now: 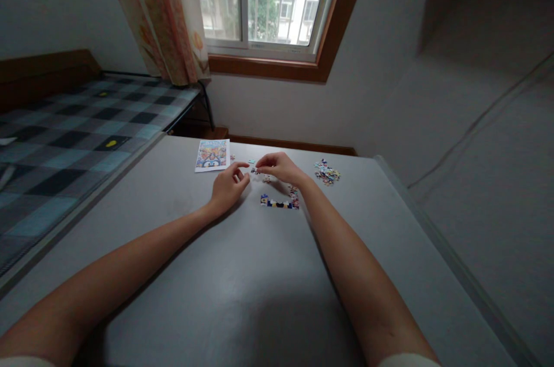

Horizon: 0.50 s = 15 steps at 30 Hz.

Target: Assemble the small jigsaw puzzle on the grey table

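Note:
My right hand (282,168) reaches over the far part of the table, thumb and forefinger pinched on a small jigsaw puzzle piece (254,171). Just left of it is my left hand (229,188), forefinger stretched toward that piece and the other fingers loosely bent, with nothing seen in them. Below the hands lies a joined strip of puzzle pieces (280,204), dark blue and yellow, which turns upward at its right end, partly hidden by my right wrist. A few loose pieces (266,179) lie between the hands and the strip.
A heap of loose puzzle pieces (327,173) lies right of my right hand. The printed picture sheet (213,154) lies flat behind my left hand. The grey-white table (190,286) has a raised right edge. A bed with a checked cover (86,148) stands at left, below a curtained window (268,3).

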Tool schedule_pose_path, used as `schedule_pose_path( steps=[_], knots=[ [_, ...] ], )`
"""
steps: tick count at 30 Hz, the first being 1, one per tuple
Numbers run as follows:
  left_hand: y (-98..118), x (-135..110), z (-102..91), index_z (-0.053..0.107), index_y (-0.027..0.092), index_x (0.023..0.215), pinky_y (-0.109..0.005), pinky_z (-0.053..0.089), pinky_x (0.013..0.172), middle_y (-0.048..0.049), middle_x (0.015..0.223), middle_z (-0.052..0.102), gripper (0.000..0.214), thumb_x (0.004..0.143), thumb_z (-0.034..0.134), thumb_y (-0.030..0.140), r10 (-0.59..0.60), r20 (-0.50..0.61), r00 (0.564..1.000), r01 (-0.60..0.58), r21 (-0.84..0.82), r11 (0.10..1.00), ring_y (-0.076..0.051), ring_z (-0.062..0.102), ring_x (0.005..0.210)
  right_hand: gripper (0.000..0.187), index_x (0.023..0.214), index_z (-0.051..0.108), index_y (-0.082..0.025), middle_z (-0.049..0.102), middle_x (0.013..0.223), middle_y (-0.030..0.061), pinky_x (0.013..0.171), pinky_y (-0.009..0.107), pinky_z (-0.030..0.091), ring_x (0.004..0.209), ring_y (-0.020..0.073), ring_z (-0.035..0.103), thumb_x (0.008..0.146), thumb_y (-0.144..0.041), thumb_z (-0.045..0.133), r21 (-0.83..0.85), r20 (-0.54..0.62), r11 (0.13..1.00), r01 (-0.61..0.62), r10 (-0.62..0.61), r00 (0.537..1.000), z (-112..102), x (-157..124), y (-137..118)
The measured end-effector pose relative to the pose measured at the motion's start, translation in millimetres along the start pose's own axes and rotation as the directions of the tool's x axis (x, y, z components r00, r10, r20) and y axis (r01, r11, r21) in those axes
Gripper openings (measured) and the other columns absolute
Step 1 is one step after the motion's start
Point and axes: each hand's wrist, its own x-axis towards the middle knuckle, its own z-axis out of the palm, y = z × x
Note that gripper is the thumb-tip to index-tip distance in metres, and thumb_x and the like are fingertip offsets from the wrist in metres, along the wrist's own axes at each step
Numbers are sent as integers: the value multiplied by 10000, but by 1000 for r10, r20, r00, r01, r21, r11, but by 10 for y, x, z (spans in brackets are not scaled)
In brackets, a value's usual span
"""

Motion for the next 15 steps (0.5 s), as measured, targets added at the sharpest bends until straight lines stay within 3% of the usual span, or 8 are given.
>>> schedule_pose_path(
  steps=[4, 11, 15],
  knots=[
    [-28, -8, 13, 681, 185, 1054, -209, 383, 527, 33, 662, 598, 283, 789, 616, 258, 71, 21, 997, -70, -81, 994, -83, 481, 498, 112, 780, 697, -142, 689, 732, 26, 661, 262, 486, 671, 118, 599, 701, -210, 740, 76, 50, 996, -42, 38, 998, -83, -42, -56],
    [-28, -13, 20, 730, 182, 945, -209, 377, 524, 13, 658, 640, 198, 832, 581, 248, 174, 100, 980, -170, -40, 985, -83, 487, 505, 132, 810, 701, -140, 663, 663, 8, 578, 230, 442, 634, 108, 585, 692, -171, 751, 28, 225, 986, -167, 156, 962, -198, -113, -102],
    [-29, 0, 16, 733, 175, 923, -213, 373, 517, 8, 650, 648, 198, 848, 567, 251, 177, 115, 978, -175, -20, 984, -87, 490, 502, 109, 789, 687, -138, 653, 639, 0, 558, 221, 420, 618, 102, 578, 695, -158, 737, 2, 229, 984, -176, 171, 958, -228, -137, -136]
  ],
)
